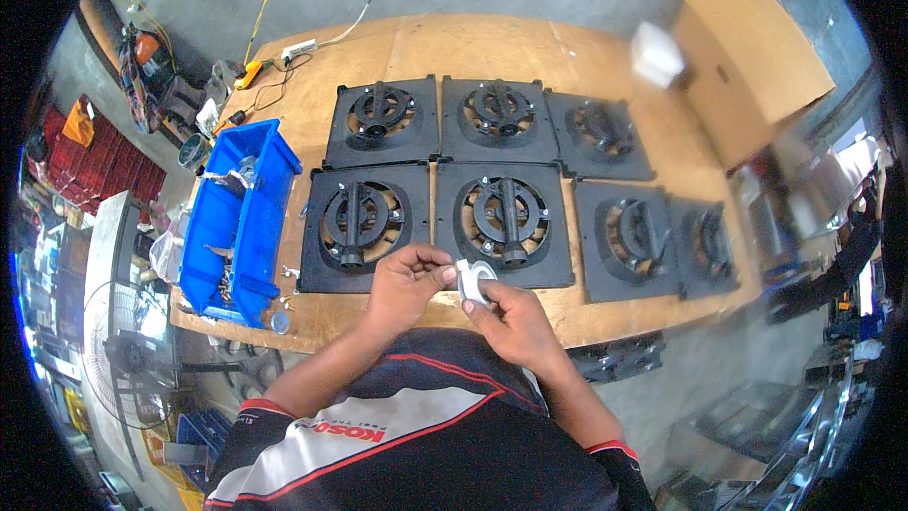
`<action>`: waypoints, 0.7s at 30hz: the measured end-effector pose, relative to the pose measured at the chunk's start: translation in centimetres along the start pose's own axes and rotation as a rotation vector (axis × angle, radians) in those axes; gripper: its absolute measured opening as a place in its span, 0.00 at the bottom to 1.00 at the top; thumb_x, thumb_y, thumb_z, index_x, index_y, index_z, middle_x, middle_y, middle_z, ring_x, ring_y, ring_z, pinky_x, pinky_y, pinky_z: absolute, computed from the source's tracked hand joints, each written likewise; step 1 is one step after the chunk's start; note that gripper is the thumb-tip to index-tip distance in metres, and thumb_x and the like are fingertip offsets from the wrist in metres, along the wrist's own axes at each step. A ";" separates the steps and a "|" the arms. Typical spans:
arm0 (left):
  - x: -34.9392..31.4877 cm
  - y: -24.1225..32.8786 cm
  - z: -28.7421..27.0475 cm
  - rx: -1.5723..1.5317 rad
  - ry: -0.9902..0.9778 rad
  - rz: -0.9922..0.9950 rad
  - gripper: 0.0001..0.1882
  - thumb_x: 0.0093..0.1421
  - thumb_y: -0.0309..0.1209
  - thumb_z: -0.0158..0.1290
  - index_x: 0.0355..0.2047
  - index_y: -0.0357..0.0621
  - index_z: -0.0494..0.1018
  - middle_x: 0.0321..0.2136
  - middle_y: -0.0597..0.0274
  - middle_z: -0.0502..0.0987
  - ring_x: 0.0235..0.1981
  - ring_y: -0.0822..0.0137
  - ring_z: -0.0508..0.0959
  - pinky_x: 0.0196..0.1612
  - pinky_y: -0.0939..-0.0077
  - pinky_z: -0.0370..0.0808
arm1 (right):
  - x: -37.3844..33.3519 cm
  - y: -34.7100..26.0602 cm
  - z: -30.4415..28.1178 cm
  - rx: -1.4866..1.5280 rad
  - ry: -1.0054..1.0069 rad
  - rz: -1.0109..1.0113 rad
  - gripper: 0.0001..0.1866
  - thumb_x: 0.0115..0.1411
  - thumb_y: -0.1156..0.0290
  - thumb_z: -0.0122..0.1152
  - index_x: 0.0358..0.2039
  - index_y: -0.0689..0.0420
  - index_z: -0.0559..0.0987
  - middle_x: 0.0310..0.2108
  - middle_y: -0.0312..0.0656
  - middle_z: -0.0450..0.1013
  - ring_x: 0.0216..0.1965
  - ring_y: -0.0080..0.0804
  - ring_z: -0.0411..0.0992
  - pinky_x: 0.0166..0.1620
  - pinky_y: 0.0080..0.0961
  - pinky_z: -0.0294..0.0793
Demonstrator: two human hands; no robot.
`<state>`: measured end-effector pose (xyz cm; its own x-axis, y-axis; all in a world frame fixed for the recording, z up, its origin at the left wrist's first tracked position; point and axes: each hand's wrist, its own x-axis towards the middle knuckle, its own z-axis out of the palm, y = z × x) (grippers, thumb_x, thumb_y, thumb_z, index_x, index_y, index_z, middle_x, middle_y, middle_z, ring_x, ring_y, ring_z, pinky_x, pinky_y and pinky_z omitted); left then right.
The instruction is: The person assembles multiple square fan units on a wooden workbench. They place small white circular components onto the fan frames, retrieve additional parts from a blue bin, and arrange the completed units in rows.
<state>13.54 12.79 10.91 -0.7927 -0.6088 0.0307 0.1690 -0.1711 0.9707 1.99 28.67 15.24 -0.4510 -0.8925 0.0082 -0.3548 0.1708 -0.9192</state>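
In front of my body, at the near edge of the table, my right hand [515, 322] is closed around a roll of white tape [466, 286], thumb and fingers on its rim. My left hand [411, 282] pinches at the roll's left side, where a small pale end of the tape seems to sit between thumb and forefinger. Just beyond my hands lies a black square panel [558, 260] with a ring and a tube-shaped burner [511, 218] mounted in its round opening. A similar black panel [317, 270] lies left of it.
Several more such panels [340, 99] cover the wooden table [397, 52]. At left stands a blue bin [260, 265] with small metal parts. A blurred white block [657, 54] shows near a cardboard box [757, 47]. A person's dark sleeve [842, 265] is at right.
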 end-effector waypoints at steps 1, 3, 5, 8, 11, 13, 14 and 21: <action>-0.1 0.1 0.2 0.020 0.011 0.007 0.09 0.58 0.22 0.61 0.39 0.35 0.75 0.33 0.59 0.81 0.34 0.74 0.80 0.40 0.79 0.79 | -0.1 0.0 -0.1 -0.004 -0.003 -0.020 0.14 0.61 0.65 0.59 0.35 0.65 0.75 0.24 0.56 0.72 0.23 0.46 0.72 0.28 0.36 0.68; -0.2 0.3 0.5 0.076 0.027 0.019 0.09 0.58 0.22 0.62 0.39 0.35 0.76 0.33 0.59 0.81 0.34 0.74 0.80 0.39 0.79 0.79 | -0.1 0.0 -0.2 0.024 -0.033 0.005 0.14 0.62 0.65 0.59 0.36 0.65 0.75 0.24 0.55 0.72 0.22 0.42 0.72 0.28 0.35 0.68; -0.4 0.7 0.7 0.153 0.037 0.029 0.09 0.58 0.23 0.62 0.38 0.35 0.77 0.33 0.59 0.82 0.34 0.74 0.80 0.39 0.79 0.79 | -0.3 0.2 -0.2 0.060 -0.059 0.039 0.14 0.62 0.65 0.59 0.37 0.65 0.76 0.24 0.52 0.72 0.23 0.37 0.72 0.28 0.33 0.69; -0.5 1.5 1.1 0.431 0.030 0.026 0.08 0.58 0.26 0.62 0.36 0.35 0.79 0.32 0.59 0.83 0.35 0.76 0.80 0.38 0.78 0.78 | -0.7 0.7 -0.2 0.166 -0.094 0.108 0.14 0.63 0.66 0.60 0.40 0.65 0.76 0.25 0.44 0.73 0.23 0.27 0.70 0.28 0.27 0.69; -0.3 2.0 1.3 0.512 0.034 0.042 0.09 0.57 0.29 0.63 0.35 0.37 0.80 0.32 0.56 0.83 0.33 0.72 0.82 0.37 0.75 0.78 | -1.0 0.6 -0.3 0.315 -0.135 0.182 0.14 0.64 0.67 0.60 0.43 0.64 0.76 0.26 0.36 0.73 0.22 0.19 0.67 0.25 0.21 0.67; -0.1 2.1 1.3 0.642 0.006 0.122 0.09 0.57 0.30 0.62 0.35 0.39 0.80 0.32 0.54 0.83 0.33 0.67 0.83 0.38 0.73 0.78 | -1.3 0.5 -0.5 0.356 -0.161 0.236 0.13 0.65 0.67 0.59 0.45 0.63 0.76 0.27 0.33 0.73 0.19 0.15 0.66 0.22 0.17 0.65; 0.0 2.2 1.4 0.708 -0.006 0.162 0.09 0.56 0.30 0.62 0.35 0.39 0.81 0.32 0.52 0.83 0.33 0.64 0.84 0.38 0.72 0.79 | -1.4 0.4 -0.6 0.366 -0.170 0.240 0.13 0.65 0.67 0.59 0.45 0.63 0.76 0.28 0.34 0.74 0.19 0.15 0.66 0.22 0.17 0.65; 0.1 3.0 1.4 0.834 -0.206 0.073 0.13 0.57 0.33 0.61 0.39 0.41 0.75 0.33 0.50 0.82 0.36 0.54 0.84 0.39 0.65 0.79 | -1.9 -0.3 -2.9 0.562 -0.207 0.220 0.17 0.65 0.66 0.59 0.50 0.62 0.75 0.31 0.35 0.76 0.19 0.16 0.67 0.22 0.15 0.66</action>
<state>13.20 13.28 14.17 -0.9009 -0.4293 0.0638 -0.1978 0.5370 0.8201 0.58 31.55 16.68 -0.2772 -0.9332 -0.2286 0.2375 0.1640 -0.9574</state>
